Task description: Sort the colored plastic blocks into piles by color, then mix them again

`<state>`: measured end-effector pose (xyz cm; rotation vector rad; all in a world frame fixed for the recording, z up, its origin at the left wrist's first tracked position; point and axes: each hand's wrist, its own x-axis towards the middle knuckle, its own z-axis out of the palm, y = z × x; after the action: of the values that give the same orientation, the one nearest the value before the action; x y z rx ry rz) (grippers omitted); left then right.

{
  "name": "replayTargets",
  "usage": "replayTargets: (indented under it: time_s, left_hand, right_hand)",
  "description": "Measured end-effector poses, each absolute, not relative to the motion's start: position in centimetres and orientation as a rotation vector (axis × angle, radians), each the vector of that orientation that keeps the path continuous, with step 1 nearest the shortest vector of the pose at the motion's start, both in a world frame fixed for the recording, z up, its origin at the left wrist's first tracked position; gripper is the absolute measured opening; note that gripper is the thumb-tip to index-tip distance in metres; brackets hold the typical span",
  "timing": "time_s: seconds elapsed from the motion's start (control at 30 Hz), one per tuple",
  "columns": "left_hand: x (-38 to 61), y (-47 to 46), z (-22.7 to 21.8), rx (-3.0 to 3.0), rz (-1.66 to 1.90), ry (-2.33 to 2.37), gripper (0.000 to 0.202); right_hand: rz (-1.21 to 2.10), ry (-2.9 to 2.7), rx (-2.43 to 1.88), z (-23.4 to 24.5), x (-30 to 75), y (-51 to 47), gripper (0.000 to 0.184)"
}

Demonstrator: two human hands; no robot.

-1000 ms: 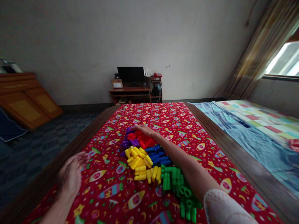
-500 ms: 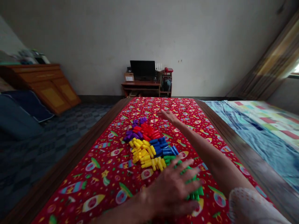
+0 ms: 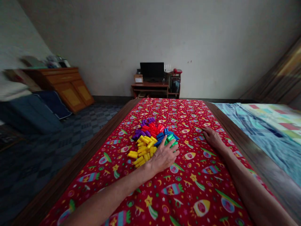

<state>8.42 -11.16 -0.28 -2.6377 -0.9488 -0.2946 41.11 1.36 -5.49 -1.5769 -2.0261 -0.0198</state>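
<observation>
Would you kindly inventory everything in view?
Table: one, brown, centre
Patterned cloth: one, red, on table
Plastic pieces: many, purple, red, yellow, blue, green, on cloth
Desk: one, brown, beyond table
Monitor: one, black, on desk
Box: one, brown, left of monitor
Router: one, white, right of monitor
Smaller items: several, mixed, around desk
Cabinet: one, brown, left
Bedding: count unclear, multicoloured, right
Curtain: one, brownish, right
Left hand: one, bare, at green pieces
Right hand: one, bare, right of pieces

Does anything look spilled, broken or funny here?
Nothing plainly spilled or broken. A yellow bit pokes out left of the other yellow pieces, so that edge looks uneven. The left hand partly hides the green pieces.
</observation>
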Motion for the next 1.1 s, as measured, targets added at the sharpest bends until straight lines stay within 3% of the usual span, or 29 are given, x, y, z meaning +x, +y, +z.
replayTargets:
  time_s: [0.37,0.6,0.73,0.9,1.1]
  left_hand:
    - [0.4,-4.8,1.3,-2.453,-0.324,-1.292,0.033]
    - [-2.7,-2.4,2.8,-2.214,-0.467,-1.707,0.039]
    - [2.4,-4.5,2.9,-2.395,-0.474,-1.384,0.046]
    - [11.0,-4.6,0.1,-2.716,-0.245,-0.817,0.038]
    - [7.7,-1.1,-0.7,-2.451,-0.256,-1.292,0.036]
  right_hand:
    - [-0.151,-2.09,-1.518,-6.4,41.3,1.9,0.044]
    - [-0.283,-1.918,-1.873,-6.0,42.1,1.5,0.042]
    - [-0.317,-1.876,-1.927,-6.1,42.4,1.7,0.039]
    - [-0.344,-1.931,-1.894,-5.8,42.2,1.3,0.04]
    - [-0.407,-1.949,-1.867,-5.8,42.3,1.2,0.041]
